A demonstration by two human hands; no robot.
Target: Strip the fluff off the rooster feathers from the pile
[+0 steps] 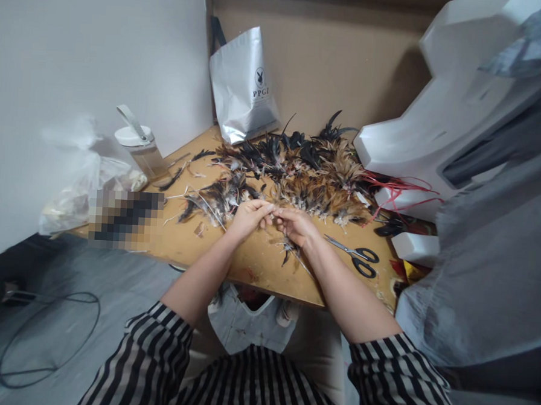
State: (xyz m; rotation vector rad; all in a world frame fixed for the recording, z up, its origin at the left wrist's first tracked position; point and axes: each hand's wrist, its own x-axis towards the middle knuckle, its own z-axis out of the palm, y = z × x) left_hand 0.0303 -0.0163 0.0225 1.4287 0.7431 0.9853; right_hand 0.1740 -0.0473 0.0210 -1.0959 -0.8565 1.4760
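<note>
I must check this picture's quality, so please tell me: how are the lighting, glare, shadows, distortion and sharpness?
Head view: muted light; bright sheen on the silver bag; soft shadow on the brown wall, left of the large white object; wide-angle stretching toward the edges; fine detail between the left hand and right hand too soft to read; pixelated patch over the left part of the table.

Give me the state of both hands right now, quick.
Left hand: fingers closed in a pinch, tips meeting the other hand's; anything held is too small to tell.
Right hand: fingers curled closed; what it grips cannot be told.
</note>
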